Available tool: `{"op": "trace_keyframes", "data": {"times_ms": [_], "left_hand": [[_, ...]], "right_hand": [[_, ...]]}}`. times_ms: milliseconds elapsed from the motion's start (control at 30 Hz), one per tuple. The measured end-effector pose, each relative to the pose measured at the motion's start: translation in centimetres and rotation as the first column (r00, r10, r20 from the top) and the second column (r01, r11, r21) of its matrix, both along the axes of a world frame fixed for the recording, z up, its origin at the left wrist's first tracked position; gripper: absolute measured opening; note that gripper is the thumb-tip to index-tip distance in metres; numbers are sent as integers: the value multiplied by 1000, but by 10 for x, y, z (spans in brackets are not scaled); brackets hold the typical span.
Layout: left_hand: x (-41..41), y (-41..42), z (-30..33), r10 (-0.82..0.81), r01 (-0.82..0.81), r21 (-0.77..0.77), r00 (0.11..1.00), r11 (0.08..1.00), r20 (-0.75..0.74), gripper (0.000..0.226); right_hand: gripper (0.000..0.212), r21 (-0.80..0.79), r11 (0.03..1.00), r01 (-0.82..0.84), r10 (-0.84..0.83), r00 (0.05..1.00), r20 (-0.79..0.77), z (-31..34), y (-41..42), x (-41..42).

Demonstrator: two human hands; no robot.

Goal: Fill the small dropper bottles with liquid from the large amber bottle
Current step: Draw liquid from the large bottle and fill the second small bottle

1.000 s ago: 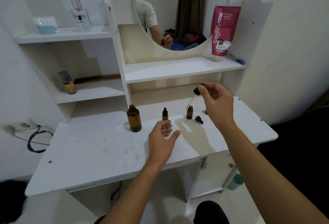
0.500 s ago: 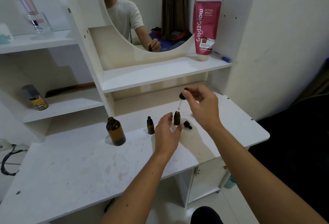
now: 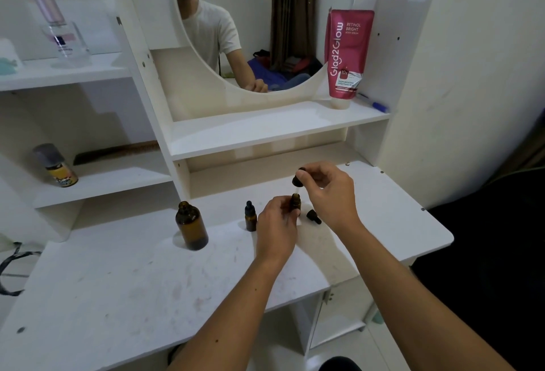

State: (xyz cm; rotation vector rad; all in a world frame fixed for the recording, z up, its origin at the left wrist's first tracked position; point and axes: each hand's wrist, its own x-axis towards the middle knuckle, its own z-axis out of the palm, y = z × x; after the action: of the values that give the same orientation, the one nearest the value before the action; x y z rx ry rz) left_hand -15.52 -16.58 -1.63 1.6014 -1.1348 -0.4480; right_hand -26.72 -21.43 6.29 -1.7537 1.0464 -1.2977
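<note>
— One label reads clearly: the pink tube (image 3: 348, 54) says "Glad2Glow Retinol Bright".
— And the hands?
— Left hand (image 3: 275, 230) grasps the open dropper bottle (image 3: 295, 201); right hand (image 3: 331, 193) pinches the dropper (image 3: 298, 181) just above it. The large amber bottle (image 3: 191, 226) stands uncapped, left of both.
— Changed?
— A second ago the left hand lay flat, holding nothing.

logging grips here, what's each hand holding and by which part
Left hand grips the open small bottle by its body; right hand pinches the dropper by its black bulb.
</note>
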Motion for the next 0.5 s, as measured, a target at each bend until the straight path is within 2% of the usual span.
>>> {"op": "trace_keyframes", "data": {"times_ms": [300, 500], "left_hand": [[0, 0, -2, -6, 5, -21, 1000, 1000, -6, 23], [1, 1, -2, -5, 5, -16, 1000, 1000, 22, 27]], "right_hand": [[9, 7, 1000, 21, -21, 1000, -11, 0, 1, -3], [3, 43, 999, -13, 13, 1000, 7, -2, 3, -2]]}}
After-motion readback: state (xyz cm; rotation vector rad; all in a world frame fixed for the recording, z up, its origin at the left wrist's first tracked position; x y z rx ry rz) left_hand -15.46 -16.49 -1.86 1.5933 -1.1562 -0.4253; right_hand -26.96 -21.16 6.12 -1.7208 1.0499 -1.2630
